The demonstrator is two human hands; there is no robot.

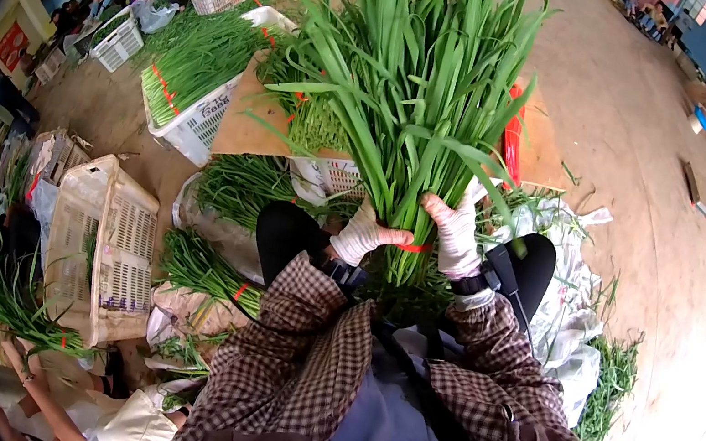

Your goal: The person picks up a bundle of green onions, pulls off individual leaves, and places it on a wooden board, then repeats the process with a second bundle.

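Note:
A big upright bunch of garlic chives [416, 111] stands in front of my body, leaves fanned at the top and stems gathered below. My left hand [369, 234] closes round the stems from the left, low down, with the thumb across the front. On the right side my right hand [451, 231] grips the stems slightly higher, thumb up. Both hands have pale wrapping, and the fingers behind the bunch are hidden. An orange-red band [415, 248] crosses the stems between my hands. Behind the bunch, a wooden board [245, 116] carries a smaller chive bundle [317, 125] and red strips [513, 140].
To the left are a crate [126, 254], a tied bundle [211, 272] and a full white basket [192, 126]. Plastic sheeting [564, 319] and loose greens [610, 391] lie at right. A co-worker's arm [45, 389] holds chives at lower left; other people sit at upper left.

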